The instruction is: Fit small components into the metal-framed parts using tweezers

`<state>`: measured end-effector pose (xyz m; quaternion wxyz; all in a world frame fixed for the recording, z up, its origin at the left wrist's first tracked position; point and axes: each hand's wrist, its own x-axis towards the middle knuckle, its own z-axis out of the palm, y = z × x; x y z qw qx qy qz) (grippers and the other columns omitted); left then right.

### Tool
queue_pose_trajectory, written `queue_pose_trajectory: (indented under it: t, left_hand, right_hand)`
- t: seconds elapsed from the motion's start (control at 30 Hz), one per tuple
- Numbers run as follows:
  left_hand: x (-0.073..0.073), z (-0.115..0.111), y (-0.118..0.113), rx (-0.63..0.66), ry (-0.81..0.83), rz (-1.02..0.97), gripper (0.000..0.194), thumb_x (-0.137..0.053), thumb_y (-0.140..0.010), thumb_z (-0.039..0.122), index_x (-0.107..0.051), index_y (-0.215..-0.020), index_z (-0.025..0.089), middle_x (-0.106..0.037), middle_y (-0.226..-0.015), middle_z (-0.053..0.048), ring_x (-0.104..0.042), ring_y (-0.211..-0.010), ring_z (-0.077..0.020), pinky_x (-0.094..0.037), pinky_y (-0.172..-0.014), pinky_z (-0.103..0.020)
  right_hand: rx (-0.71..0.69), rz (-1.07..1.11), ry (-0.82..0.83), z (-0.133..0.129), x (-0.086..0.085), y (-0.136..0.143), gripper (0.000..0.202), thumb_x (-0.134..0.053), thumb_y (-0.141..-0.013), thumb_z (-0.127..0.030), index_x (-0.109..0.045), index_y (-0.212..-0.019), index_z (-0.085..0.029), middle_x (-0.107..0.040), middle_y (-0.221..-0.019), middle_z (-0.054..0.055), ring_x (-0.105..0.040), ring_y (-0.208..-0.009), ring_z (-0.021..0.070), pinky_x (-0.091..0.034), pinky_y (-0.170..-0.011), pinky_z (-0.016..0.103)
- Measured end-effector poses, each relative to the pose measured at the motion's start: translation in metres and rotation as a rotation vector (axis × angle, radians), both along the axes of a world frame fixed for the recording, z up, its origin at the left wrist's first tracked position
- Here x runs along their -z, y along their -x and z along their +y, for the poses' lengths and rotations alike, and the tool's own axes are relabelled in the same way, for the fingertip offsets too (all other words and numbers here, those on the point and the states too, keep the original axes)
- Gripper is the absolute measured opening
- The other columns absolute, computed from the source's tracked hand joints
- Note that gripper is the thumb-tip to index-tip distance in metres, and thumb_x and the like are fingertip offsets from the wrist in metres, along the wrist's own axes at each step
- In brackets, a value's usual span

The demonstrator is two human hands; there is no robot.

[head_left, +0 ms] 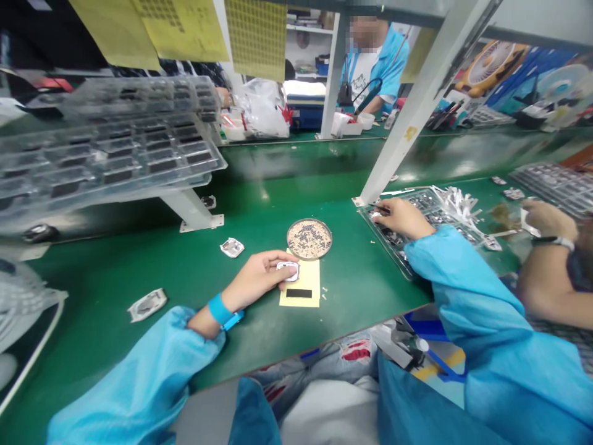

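Observation:
Between the thumb and fingers of my left hand [259, 277] is a small white rounded-square casing [291, 271], held over a yellow paper [312, 281] with a black strip [299, 293] on it. Just beyond it stands a round dish [309, 239] strewn with small dark and tan pieces. My right hand [403, 217] reaches over the left end of a clear tray [401, 262] filled with small metallic parts. Its fingers are pinched together near a thin dark item, too small to make out.
Loose casings [231, 247] lie left on the green bench [259, 346]. Stacked clear trays [167, 167] rest on a raised shelf. A slanted white post [403, 117] stands behind the right tray. White strips [456, 204] and another person's hand [551, 219] are at right.

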<state>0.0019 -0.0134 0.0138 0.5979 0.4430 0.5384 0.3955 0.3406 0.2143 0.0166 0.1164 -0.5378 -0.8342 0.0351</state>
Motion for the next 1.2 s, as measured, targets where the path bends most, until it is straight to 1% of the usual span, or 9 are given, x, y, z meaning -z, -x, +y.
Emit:
queue_pose_trajectory:
  t: [0.1,0.2,0.3,0.47,0.63,0.77,0.87,1.03,1.2]
  left_hand:
    - [0.001,0.0,-0.002,-0.043,-0.007,-0.017,0.038,-0.082,-0.075,0.04,-0.07,-0.096,0.011,-0.071,-0.075,-0.004,-0.056,-0.053,-0.0071,-0.045,-0.048,-0.018]
    - [0.003,0.001,-0.002,-0.068,-0.029,-0.032,0.039,-0.084,-0.072,0.042,-0.071,-0.093,0.011,-0.072,-0.075,-0.004,-0.058,-0.053,-0.0078,-0.048,-0.049,-0.019]
    - [0.006,0.001,-0.002,-0.099,-0.043,-0.034,0.039,-0.085,-0.071,0.041,-0.072,-0.092,0.011,-0.073,-0.075,-0.005,-0.061,-0.056,-0.0093,-0.05,-0.05,-0.019]
    - [0.006,0.002,0.001,-0.199,-0.061,-0.066,0.037,-0.088,-0.067,0.039,-0.075,-0.088,0.011,-0.074,-0.073,-0.006,-0.062,-0.056,-0.0101,-0.048,-0.048,-0.018]
    - [0.007,0.005,0.006,-0.293,-0.076,-0.076,0.04,-0.073,-0.083,0.047,-0.077,-0.102,0.012,-0.073,-0.072,-0.007,-0.06,-0.051,-0.0093,-0.029,-0.038,-0.016]
    - [0.008,0.004,0.008,-0.313,-0.147,-0.18,0.039,-0.064,-0.088,0.037,-0.074,-0.115,0.011,-0.075,-0.08,-0.01,-0.067,-0.062,-0.0146,-0.037,-0.044,-0.019]
    - [0.007,0.001,0.005,-0.315,-0.22,-0.159,0.043,-0.067,-0.081,0.024,-0.07,-0.122,0.011,-0.076,-0.079,-0.007,-0.065,-0.064,-0.0136,-0.042,-0.05,-0.02]
    - [0.007,-0.005,-0.005,-0.282,-0.282,-0.196,0.054,-0.07,-0.072,0.011,-0.067,-0.126,0.013,-0.076,-0.109,-0.011,-0.071,-0.088,-0.0189,-0.056,-0.073,-0.026]
    - [0.012,-0.008,-0.008,-0.254,-0.312,-0.091,0.058,-0.073,-0.078,0.018,-0.062,-0.135,0.016,-0.071,-0.121,-0.013,-0.07,-0.102,-0.0231,-0.057,-0.087,-0.033]
  right_hand:
    - [0.037,0.07,-0.018,0.001,-0.013,-0.001,0.026,-0.076,-0.079,-0.03,-0.076,-0.102,-0.018,-0.075,-0.099,0.01,-0.069,-0.092,0.0291,-0.052,-0.081,0.037]
    - [-0.047,0.359,0.096,-0.015,-0.029,0.01,0.027,-0.072,-0.084,-0.033,-0.077,-0.106,-0.019,-0.076,-0.106,0.009,-0.07,-0.099,0.0283,-0.053,-0.09,0.04]
    - [-0.191,0.632,0.306,-0.045,-0.046,0.04,0.03,-0.077,-0.082,-0.044,-0.079,-0.1,-0.02,-0.077,-0.1,0.006,-0.071,-0.094,0.0257,-0.056,-0.089,0.038]
    - [-0.406,0.772,0.531,-0.09,-0.062,0.107,0.031,-0.085,-0.072,-0.045,-0.078,-0.088,-0.019,-0.076,-0.087,0.005,-0.07,-0.081,0.0213,-0.056,-0.074,0.031]
    - [-0.462,0.893,0.658,-0.112,-0.043,0.141,0.029,-0.085,-0.072,-0.042,-0.079,-0.088,-0.019,-0.076,-0.09,0.004,-0.068,-0.08,0.0188,-0.054,-0.073,0.029]
    - [-0.367,0.865,0.847,-0.124,-0.015,0.147,0.03,-0.083,-0.075,-0.043,-0.078,-0.086,-0.016,-0.071,-0.076,0.002,-0.06,-0.065,0.0133,-0.048,-0.062,0.025]
    - [-0.285,0.868,0.926,-0.131,-0.003,0.151,0.034,-0.08,-0.078,-0.047,-0.076,-0.079,-0.013,-0.056,-0.055,-0.003,-0.044,-0.05,0.0075,-0.038,-0.051,0.022]
    - [-0.25,0.92,0.959,-0.136,-0.001,0.155,0.036,-0.081,-0.077,-0.046,-0.074,-0.077,-0.011,-0.041,-0.047,-0.007,-0.031,-0.047,0.0054,-0.028,-0.046,0.021]
    - [-0.258,0.917,0.975,-0.136,-0.003,0.155,0.035,-0.082,-0.076,-0.047,-0.074,-0.074,-0.013,-0.04,-0.047,-0.007,-0.031,-0.047,0.0061,-0.027,-0.045,0.021]
